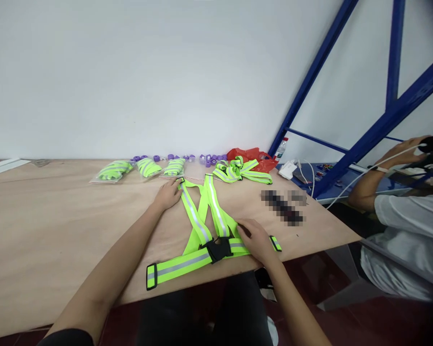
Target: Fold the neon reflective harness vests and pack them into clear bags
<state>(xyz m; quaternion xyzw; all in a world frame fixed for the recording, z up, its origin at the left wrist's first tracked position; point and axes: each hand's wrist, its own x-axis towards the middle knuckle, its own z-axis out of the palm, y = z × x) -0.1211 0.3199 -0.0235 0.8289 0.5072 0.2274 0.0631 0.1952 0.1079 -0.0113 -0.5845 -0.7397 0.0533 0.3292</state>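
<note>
Through the head view, my only one, I have a yellow-green reflective harness [219, 216] spread flat on the table [57, 230], lying between and below my two hands. They are well apart. My left hand [169, 193] rests with its fingertips at the top end of one strap, by a small black slider; whether it pinches the webbing or only presses it, I cannot tell. My right hand [255, 238] lies over the belt, right of the black buckle [219, 249], fingers bent; its hold is hidden from me as well.

I judge the webbing light and limp: it should fold easily, twist where the straps cross and slide on the smooth table unless pinned. The buckle looks like hard plastic, likely the stiffest and heaviest part, and nothing seems fragile. I would take the belt on either side of the buckle, or by the belt slider [151, 277] below my left hand, and pin the strap tops to keep them straight.

Beyond my left hand lie bagged harnesses, the nearest bag [174, 166] just past its fingers; beyond my right, a loose strap bundle [231, 171] beside a red bag [250, 154].
</note>
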